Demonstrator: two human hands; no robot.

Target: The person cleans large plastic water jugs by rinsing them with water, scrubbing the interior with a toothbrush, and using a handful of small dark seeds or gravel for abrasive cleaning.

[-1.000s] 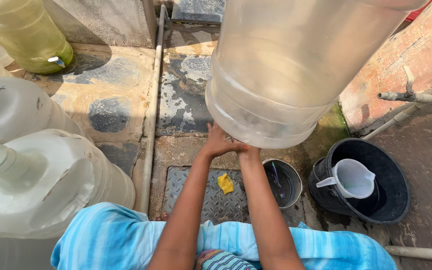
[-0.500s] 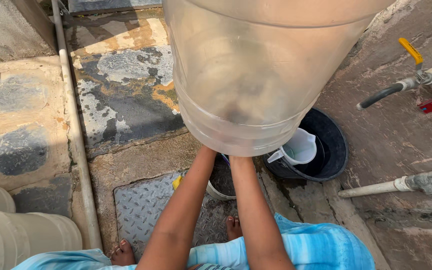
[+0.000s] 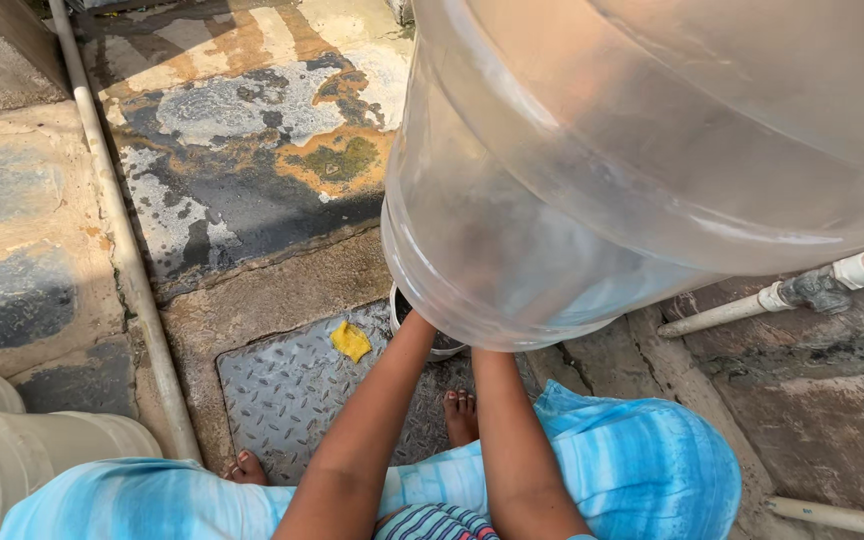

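Note:
A large clear plastic water jug (image 3: 652, 150) fills the upper right, lifted close to the camera with its base tilted toward me. Both my arms reach up to that base. My left hand (image 3: 418, 328) and my right hand (image 3: 487, 358) press against its underside, and the fingers are mostly hidden behind the cloudy plastic. Below the jug the rim of a small dark bucket (image 3: 446, 346) peeks out. A yellow scrap (image 3: 350, 341) lies on a metal checker plate (image 3: 272, 390) near my bare feet (image 3: 460, 412).
A white pipe (image 3: 122, 240) runs along the stained concrete on the left. Another pipe with a grey fitting (image 3: 812, 290) crosses at the right. Pale plastic jugs (image 3: 22, 440) stand at the bottom left. Blue cloth (image 3: 642, 460) covers my knees.
The jug has come nearer and fills more of the view. The view has shifted, and the black basin with the white pitcher is out of sight. Both hands stay under the base.

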